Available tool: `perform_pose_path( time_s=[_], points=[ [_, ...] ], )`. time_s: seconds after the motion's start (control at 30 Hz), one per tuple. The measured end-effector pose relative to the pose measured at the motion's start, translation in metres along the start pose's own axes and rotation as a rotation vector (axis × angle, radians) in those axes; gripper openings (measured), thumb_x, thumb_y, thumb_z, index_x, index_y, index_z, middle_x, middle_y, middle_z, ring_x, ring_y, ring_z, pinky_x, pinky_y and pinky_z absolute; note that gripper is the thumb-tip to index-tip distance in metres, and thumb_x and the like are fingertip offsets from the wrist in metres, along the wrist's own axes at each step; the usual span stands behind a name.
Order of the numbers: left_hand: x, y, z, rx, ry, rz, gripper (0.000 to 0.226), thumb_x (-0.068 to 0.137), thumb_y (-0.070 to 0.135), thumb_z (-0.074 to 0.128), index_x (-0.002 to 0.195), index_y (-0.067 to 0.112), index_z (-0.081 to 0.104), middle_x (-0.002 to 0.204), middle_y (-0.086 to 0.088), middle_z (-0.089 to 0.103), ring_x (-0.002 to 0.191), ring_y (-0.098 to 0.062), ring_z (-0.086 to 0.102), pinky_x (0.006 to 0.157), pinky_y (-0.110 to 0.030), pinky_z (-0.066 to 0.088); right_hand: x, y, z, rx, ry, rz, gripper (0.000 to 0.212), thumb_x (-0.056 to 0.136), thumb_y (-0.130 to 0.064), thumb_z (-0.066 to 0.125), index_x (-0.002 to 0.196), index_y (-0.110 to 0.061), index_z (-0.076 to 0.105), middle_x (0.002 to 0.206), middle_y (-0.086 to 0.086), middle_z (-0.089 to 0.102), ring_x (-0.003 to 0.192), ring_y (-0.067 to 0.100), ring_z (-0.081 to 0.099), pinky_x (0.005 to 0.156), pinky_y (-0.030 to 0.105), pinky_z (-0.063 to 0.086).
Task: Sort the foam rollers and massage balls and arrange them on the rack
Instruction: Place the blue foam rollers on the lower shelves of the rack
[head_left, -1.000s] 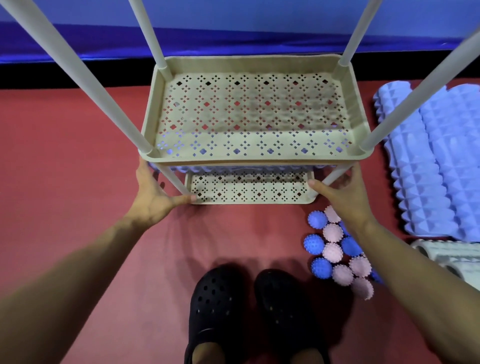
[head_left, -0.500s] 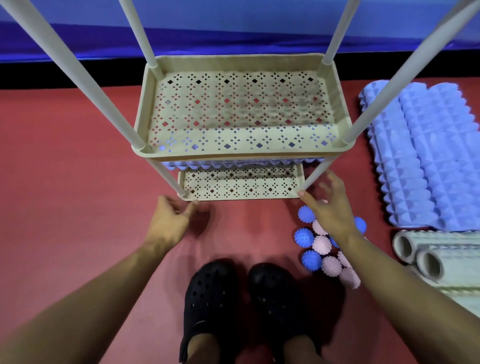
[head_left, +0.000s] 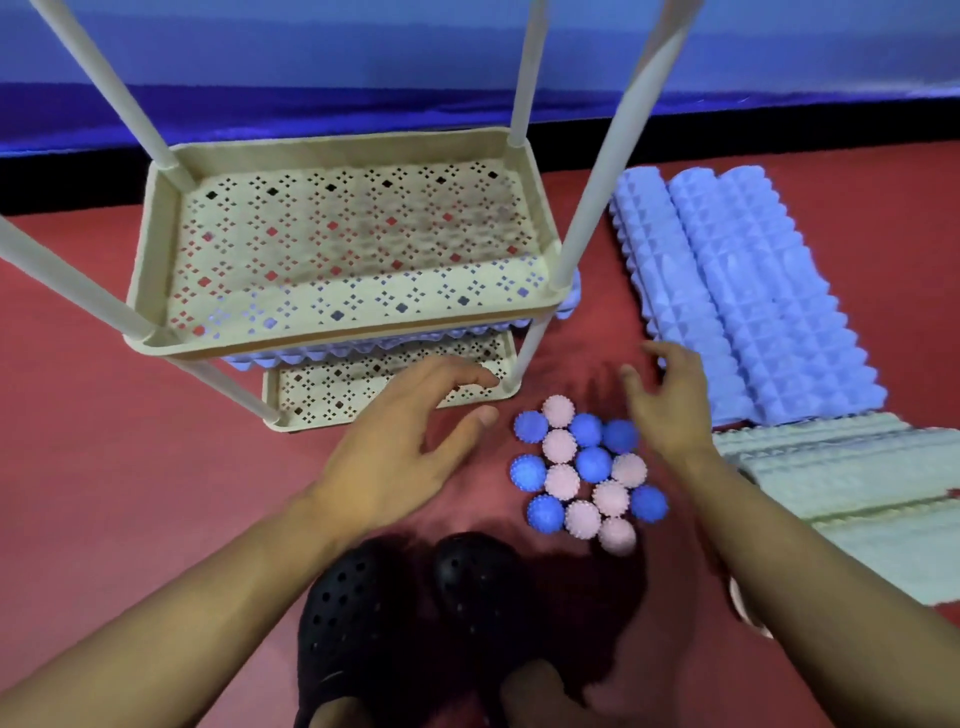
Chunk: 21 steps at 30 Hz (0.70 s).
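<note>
L hand (head_left: 387, 457): fingers spread & loosely bent, holding nothing. It hangs palm down in front of the rack (head_left: 343, 244), fingertips over the front right corner of the bottom shelf (head_left: 332, 387); can't tell if they touch it. Thumb points right toward the balls (head_left: 584, 470), just short of them.

R hand (head_left: 667, 410): fingers apart, slightly curled, nothing in them. It sits between the balls & the blue rollers (head_left: 737, 296), fingertips near the end of the closest blue roller; contact unclear, some blur.

Balls: spiky, blue & pink mixed, packed in one tight cluster on the red floor (head_left: 104, 467), between the 2 hands, just right of the rack's front right leg and ahead of the black clogs (head_left: 410, 618). None on the rack.

Rollers: the ridged blue ones lie side by side on the floor right of the rack. Pale green rollers (head_left: 852, 483) lie nearer the person, touching the blue ones' near ends, right of the R forearm. One more blue roller (head_left: 395, 345) lies on the bottom shelf under the middle shelf (head_left: 343, 312); its bumpy edge shows along the front & at the right side.

Middle shelf itself bare, pierced w/ diamond holes. White poles rise from its corners.
</note>
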<state>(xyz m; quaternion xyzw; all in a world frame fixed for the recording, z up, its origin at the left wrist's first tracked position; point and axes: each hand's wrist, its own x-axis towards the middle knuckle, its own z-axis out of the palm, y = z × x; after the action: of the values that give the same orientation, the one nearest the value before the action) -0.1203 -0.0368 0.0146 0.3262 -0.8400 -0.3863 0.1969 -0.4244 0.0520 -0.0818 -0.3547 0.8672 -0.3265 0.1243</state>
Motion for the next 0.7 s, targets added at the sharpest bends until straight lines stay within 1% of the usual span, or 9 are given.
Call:
perform_pose_path(
  time_s=[0.07,0.17,0.23,0.37,0.43,0.53,0.57,0.63,0.7],
  points=[
    [0.009,0.018,-0.001,-0.006,0.003,0.071,0.030,0.102,0.043,0.054,0.128,0.029,0.062,0.129,0.018,0.061,0.126,0.000,0.055,0.108,-0.021,0.040,0.018,0.023,-0.012,-0.087,0.061,0.140,0.056,0.084,-0.034,0.072,0.126,0.002,0.060,0.128,0.025,0.059,0.124,0.040,0.052,0.107,0.047,0.038],
    [0.018,0.033,-0.001,-0.033,0.008,0.109,0.030,0.102,0.042,0.054,0.129,0.030,0.062,0.130,0.019,0.060,0.127,-0.001,0.056,0.108,-0.024,0.042,0.033,0.048,-0.022,-0.181,0.028,0.362,0.084,0.081,-0.039,0.083,0.145,-0.001,0.046,0.149,0.024,0.047,0.140,0.039,0.043,0.114,0.048,0.034],
    [0.021,0.036,0.000,-0.044,0.013,0.122,0.031,0.103,0.042,0.054,0.129,0.028,0.062,0.130,0.018,0.060,0.128,-0.004,0.056,0.109,-0.026,0.042,0.036,0.059,-0.021,-0.278,-0.016,0.406,0.099,0.075,-0.051,0.085,0.149,-0.004,0.039,0.153,0.024,0.042,0.142,0.042,0.040,0.115,0.051,0.032],
    [0.024,0.035,0.003,-0.077,0.028,0.098,0.032,0.103,0.038,0.055,0.128,0.021,0.065,0.130,0.015,0.061,0.127,-0.006,0.057,0.108,-0.021,0.040,0.036,0.055,-0.016,-0.466,-0.047,0.433,0.112,0.067,-0.066,0.084,0.148,-0.007,0.036,0.152,0.026,0.033,0.140,0.046,0.034,0.115,0.054,0.028],
    [0.024,0.032,0.004,-0.083,0.030,0.091,0.029,0.104,0.033,0.057,0.128,0.019,0.065,0.130,0.013,0.062,0.126,-0.006,0.057,0.107,-0.022,0.041,0.036,0.055,-0.012,-0.418,-0.065,0.473,0.116,0.064,-0.065,0.087,0.149,-0.009,0.031,0.153,0.026,0.032,0.142,0.045,0.035,0.116,0.056,0.029],
    [0.025,0.028,0.005,-0.089,0.026,0.077,0.028,0.103,0.030,0.058,0.129,0.019,0.064,0.131,0.013,0.062,0.126,-0.005,0.057,0.106,-0.023,0.042,0.031,0.062,-0.007,-0.299,-0.039,0.447,0.107,0.062,-0.058,0.091,0.140,-0.016,0.032,0.144,0.025,0.045,0.132,0.046,0.049,0.108,0.058,0.041],
    [0.025,0.027,0.006,-0.092,0.024,0.076,0.029,0.104,0.032,0.057,0.129,0.019,0.064,0.130,0.013,0.062,0.126,-0.005,0.058,0.105,-0.022,0.042,0.029,0.063,-0.006,-0.284,-0.034,0.430,0.107,0.062,-0.055,0.092,0.140,-0.015,0.031,0.142,0.027,0.046,0.130,0.046,0.051,0.106,0.057,0.042],
    [0.024,0.027,0.007,-0.096,0.020,0.070,0.032,0.103,0.035,0.056,0.128,0.019,0.064,0.129,0.013,0.062,0.125,-0.005,0.058,0.104,-0.019,0.041,0.030,0.056,-0.007,-0.273,-0.065,0.448,0.115,0.064,-0.052,0.092,0.148,-0.009,0.028,0.145,0.029,0.043,0.133,0.046,0.048,0.108,0.054,0.041],
    [0.024,0.027,0.008,-0.102,0.011,0.051,0.031,0.103,0.037,0.056,0.128,0.020,0.064,0.128,0.014,0.062,0.123,-0.006,0.059,0.103,-0.017,0.041,0.038,0.051,-0.004,-0.224,-0.130,0.534,0.119,0.059,-0.059,0.092,0.149,-0.007,0.035,0.146,0.025,0.045,0.133,0.041,0.049,0.110,0.049,0.043]
  ],
)
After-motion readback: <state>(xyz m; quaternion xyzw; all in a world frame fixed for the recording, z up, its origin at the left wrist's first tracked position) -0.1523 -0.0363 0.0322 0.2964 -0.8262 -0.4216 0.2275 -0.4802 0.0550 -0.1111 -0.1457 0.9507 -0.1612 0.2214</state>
